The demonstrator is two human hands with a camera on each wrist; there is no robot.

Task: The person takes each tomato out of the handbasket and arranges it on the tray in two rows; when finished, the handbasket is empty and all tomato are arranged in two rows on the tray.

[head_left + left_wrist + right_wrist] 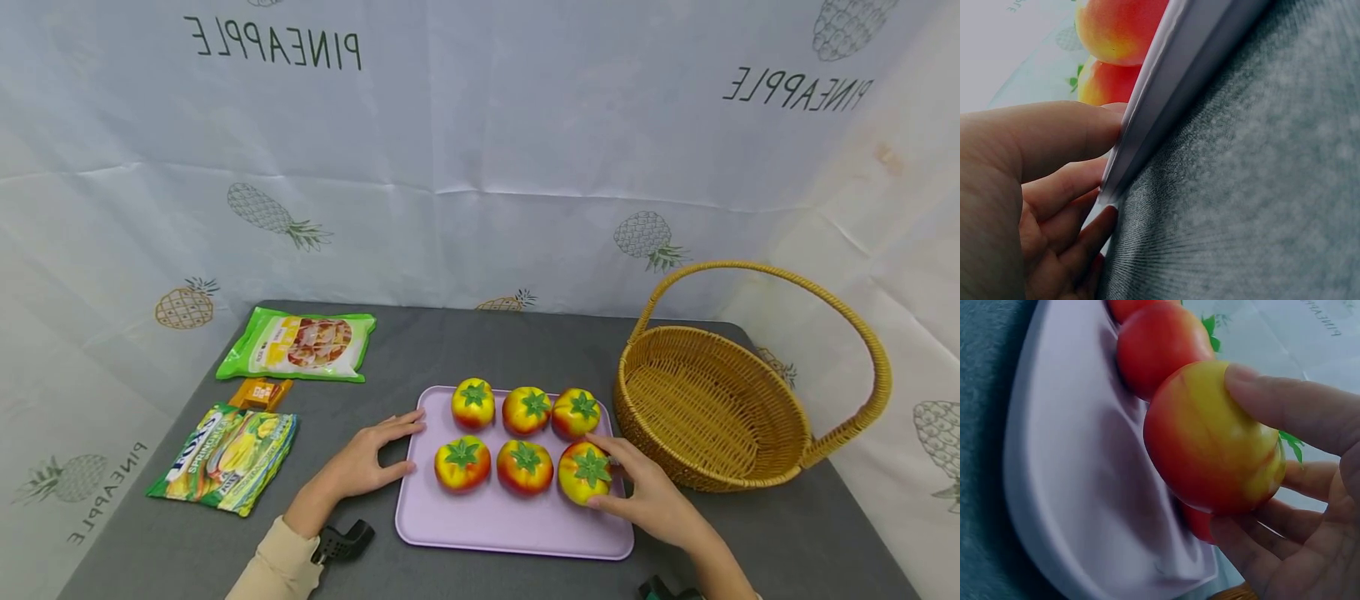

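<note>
A lilac tray (517,533) carries several red-and-yellow tomatoes with green leafy tops, in two rows. My right hand (645,492) pinches the tomato (585,473) at the right end of the near row, thumb on one side and fingers on the other. In the right wrist view this tomato (1204,437) is close up, overlapping the tray, with another tomato (1160,347) behind it. On the opposite side, my left hand (367,458) touches the tray's left edge with extended thumb and fingers; the left wrist view has the thumb (1079,131) at the rim (1141,119).
A wicker basket (712,400) with a tall arched handle stands close to the tray's right side. On the left lie a green-and-white food packet (307,343), a small orange packet (260,393) and a green-yellow bag (228,458). A pineapple-print curtain (480,167) hangs behind the grey table.
</note>
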